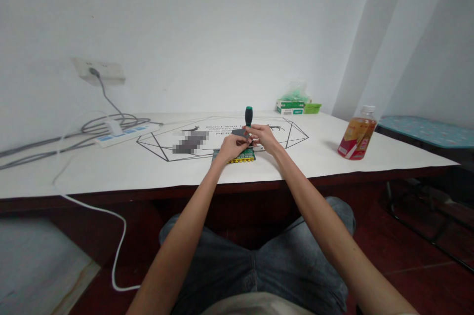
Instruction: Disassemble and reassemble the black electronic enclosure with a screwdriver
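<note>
A screwdriver (249, 116) with a black and green handle stands upright over a green circuit board (240, 156) that has a row of yellow ports along its near edge. My right hand (263, 138) is closed, its fingertips around the lower part of the screwdriver. From the left, my left hand (232, 148) reaches over the board with thumb and fingers pinched near the screwdriver's lower end. Whatever lies between those fingertips is too small to make out. Just behind the hands is a dark grey flat piece (240, 133), partly covered.
On the white table (296, 162), a drink bottle (357, 133) stands to the right. Green and white boxes (291, 107) sit at the back. A power strip (124, 135) and looped cables (107, 121) lie left, near a blurred-out dark patch (190, 142).
</note>
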The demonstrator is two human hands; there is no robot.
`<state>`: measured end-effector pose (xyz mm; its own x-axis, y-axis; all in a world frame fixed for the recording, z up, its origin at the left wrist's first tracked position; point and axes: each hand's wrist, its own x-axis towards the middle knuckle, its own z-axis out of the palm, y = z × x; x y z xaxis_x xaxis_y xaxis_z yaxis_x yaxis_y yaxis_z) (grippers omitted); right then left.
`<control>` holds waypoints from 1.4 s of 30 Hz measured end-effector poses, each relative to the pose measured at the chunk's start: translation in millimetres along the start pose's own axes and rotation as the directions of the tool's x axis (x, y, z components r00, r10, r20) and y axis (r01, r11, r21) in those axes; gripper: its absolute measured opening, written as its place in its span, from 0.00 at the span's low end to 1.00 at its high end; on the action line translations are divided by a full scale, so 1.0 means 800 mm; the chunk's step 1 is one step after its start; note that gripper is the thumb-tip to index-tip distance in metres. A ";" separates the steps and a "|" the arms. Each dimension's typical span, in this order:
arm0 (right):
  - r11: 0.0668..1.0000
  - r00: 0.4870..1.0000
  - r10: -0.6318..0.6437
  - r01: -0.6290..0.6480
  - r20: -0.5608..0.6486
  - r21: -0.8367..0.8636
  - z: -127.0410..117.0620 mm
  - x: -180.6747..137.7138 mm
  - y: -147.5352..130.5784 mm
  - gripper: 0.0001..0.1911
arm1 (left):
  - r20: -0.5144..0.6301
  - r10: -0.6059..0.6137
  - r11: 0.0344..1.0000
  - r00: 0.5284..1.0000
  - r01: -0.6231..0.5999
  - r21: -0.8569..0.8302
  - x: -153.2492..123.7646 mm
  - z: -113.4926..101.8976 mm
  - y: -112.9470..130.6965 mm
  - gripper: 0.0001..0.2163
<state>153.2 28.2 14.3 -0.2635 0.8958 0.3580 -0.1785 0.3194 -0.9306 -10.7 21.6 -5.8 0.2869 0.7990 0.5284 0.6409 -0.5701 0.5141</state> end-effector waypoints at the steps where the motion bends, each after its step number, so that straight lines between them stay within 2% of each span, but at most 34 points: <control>1: 1.000 1.000 0.005 -0.005 -0.001 -0.002 0.000 0.000 0.000 0.21 | -0.003 -0.006 1.000 1.000 0.006 -0.004 0.000 0.000 0.000 0.08; 6: 1.000 0.999 -0.003 0.002 -0.042 -0.021 0.000 0.003 0.005 0.22 | -0.017 -0.019 0.999 1.000 0.019 -0.030 0.001 0.001 0.000 0.06; 14: 1.000 0.998 -0.025 0.026 -0.054 0.011 0.000 0.003 0.004 0.24 | 0.022 0.005 0.999 1.000 -0.004 -0.042 -0.002 0.000 0.001 0.09; 25: 0.999 0.996 -0.035 0.035 -0.079 0.007 0.002 0.000 0.000 0.27 | -0.033 -0.005 1.000 0.999 0.005 -0.013 -0.003 0.000 0.005 0.08; 33: 0.999 0.990 -0.037 0.040 -0.140 0.024 0.001 0.000 -0.002 0.25 | -0.016 -0.053 0.998 0.998 0.053 0.014 -0.003 -0.002 0.010 0.11; 42: 0.999 0.989 -0.038 0.039 -0.143 0.004 0.002 -0.001 -0.003 0.24 | 0.003 -0.063 0.998 0.998 0.063 -0.002 -0.003 -0.003 0.009 0.12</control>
<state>152.1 26.5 16.0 -0.1178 0.9180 0.3787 -0.1926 0.3530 -0.9156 -8.3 15.2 -1.3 0.2483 0.8337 0.4933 0.6560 -0.5194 0.5476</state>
